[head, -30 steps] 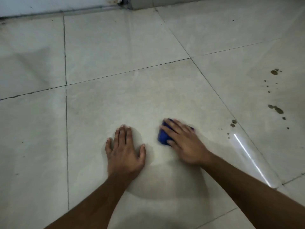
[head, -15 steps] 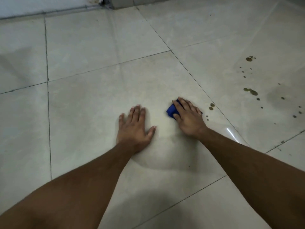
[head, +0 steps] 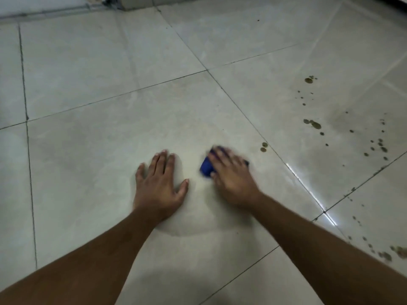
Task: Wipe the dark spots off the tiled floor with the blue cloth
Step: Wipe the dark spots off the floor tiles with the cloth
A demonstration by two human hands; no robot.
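The right hand (head: 233,179) presses the bunched blue cloth (head: 206,167) on the tiled floor (head: 110,139), fingers seemingly curled over it though blurred; left hand (head: 159,186) lies spread flat. Dark spots (head: 263,147) nearby could smear if rubbed carelessly

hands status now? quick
Left hand: open, flat on the floor, holding nothing.
Right hand: pressed on the cloth, blurred.

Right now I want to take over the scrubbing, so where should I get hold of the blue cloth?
Probably the bunched end of the blue cloth poking out left of the right hand, coming from the left. The rest lies flat under that palm, pressed to the tiled floor, so only that end offers anything to pinch.
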